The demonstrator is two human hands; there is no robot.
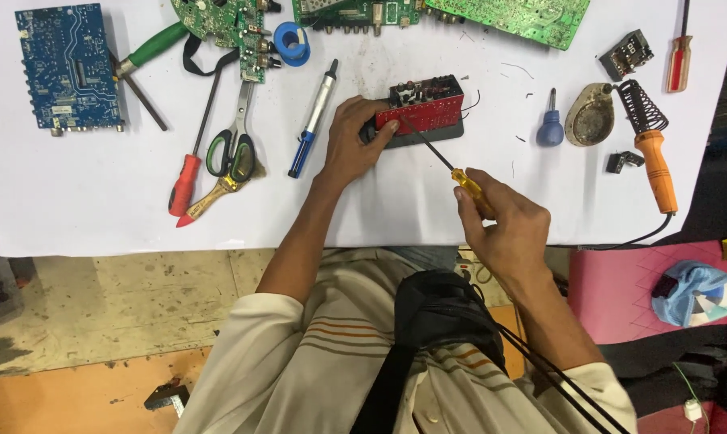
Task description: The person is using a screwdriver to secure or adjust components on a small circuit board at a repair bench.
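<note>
Red circuit module on worktop (98,201), under screwdriver work; still assembled on its black base.

Left hand (351,141) is closing around the red circuit module (424,108) at its left end, steadying it. Right hand (504,229), just right of and below the module, is gripping a yellow-handled screwdriver (440,157); its tip is touching the module's front.

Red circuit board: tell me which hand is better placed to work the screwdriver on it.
Right, probably. The right hand grips the yellow-handled screwdriver, its tip at the red circuit board. The left hand is busy steadying that board's left end.
</note>
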